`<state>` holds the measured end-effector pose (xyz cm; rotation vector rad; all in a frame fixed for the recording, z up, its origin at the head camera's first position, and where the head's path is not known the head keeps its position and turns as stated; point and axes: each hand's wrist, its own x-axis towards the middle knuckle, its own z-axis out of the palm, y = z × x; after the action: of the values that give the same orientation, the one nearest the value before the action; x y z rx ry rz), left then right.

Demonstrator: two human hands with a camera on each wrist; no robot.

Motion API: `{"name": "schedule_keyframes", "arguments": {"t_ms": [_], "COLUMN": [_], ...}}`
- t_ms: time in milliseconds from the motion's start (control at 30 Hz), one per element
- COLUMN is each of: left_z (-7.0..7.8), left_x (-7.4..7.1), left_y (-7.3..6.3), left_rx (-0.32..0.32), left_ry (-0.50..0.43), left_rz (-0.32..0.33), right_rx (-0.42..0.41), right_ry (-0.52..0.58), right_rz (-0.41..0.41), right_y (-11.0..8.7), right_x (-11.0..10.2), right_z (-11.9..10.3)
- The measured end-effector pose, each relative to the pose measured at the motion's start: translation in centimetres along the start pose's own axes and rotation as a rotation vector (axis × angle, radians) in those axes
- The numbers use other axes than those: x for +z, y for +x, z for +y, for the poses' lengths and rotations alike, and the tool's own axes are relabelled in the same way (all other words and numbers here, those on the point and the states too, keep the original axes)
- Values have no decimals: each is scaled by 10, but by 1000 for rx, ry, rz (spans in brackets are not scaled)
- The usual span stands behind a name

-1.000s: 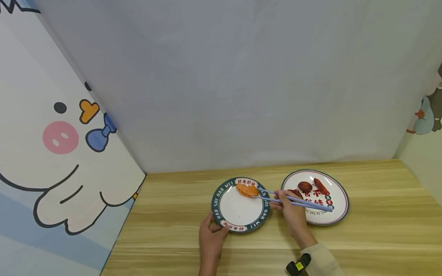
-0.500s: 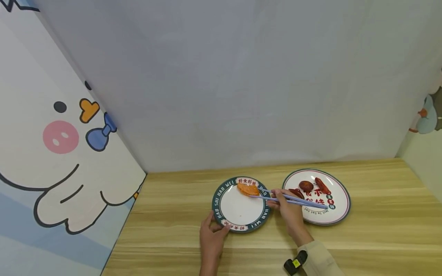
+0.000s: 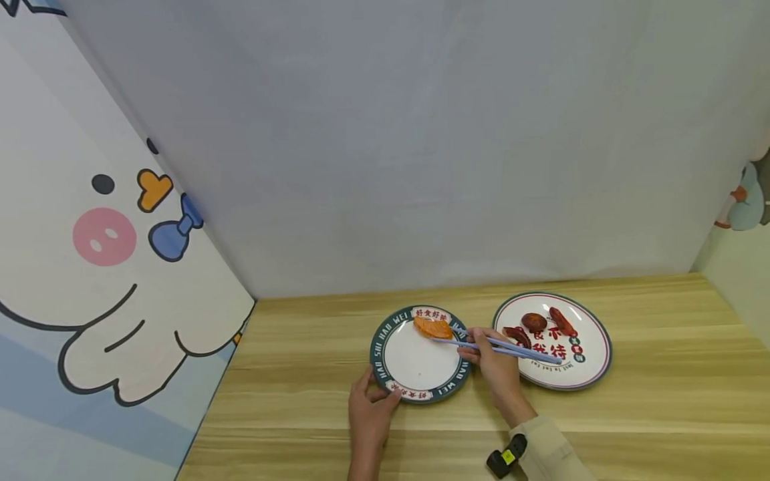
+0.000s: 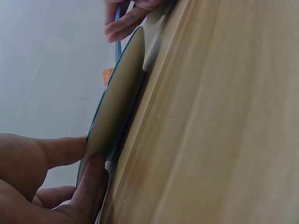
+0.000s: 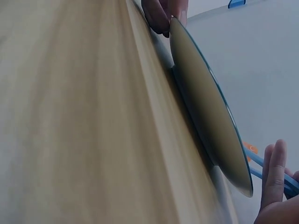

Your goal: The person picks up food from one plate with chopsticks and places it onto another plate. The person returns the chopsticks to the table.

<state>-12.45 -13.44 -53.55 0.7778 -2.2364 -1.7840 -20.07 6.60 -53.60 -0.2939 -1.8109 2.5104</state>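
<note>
My left hand (image 3: 371, 417) grips the near left rim of a round plate (image 3: 385, 381) with a dark green lettered border. In the left wrist view, the thumb lies over that rim and fingers (image 4: 93, 175) reach beneath it. A pair of light blue chopsticks (image 3: 529, 354) is held in my right hand (image 3: 496, 367), beside the plate's right edge. Their tips reach an orange, striped food piece (image 3: 433, 327), resembling a salmon slice, at the plate's upper part. Whether the tips pinch it or only touch it, I cannot tell.
To the right stands an oval white plate (image 3: 592, 361) with red lettering. On it lie a round brown piece (image 3: 534, 322), a long red piece (image 3: 562, 321) and a curved dark red piece (image 3: 517, 336). A pale wall backs the wooden table (image 3: 289, 394).
My right hand has shifted a little to the left with the chopsticks, uncovering more of the curved dark red piece. The left hand and the orange piece stay about where they were.
</note>
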Motion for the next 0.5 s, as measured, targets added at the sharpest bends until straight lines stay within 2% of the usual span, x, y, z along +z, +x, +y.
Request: {"name": "schedule_keyframes", "arguments": {"t_ms": [500], "left_z": [0], "left_x": [1], "left_y": [1], "left_rx": [-17], "left_ry": [21], "left_rz": [11], "right_rx": [6], "right_ry": [32], "right_rz": [49], "right_y": [-4], "right_x": [8], "right_z": [10]}}
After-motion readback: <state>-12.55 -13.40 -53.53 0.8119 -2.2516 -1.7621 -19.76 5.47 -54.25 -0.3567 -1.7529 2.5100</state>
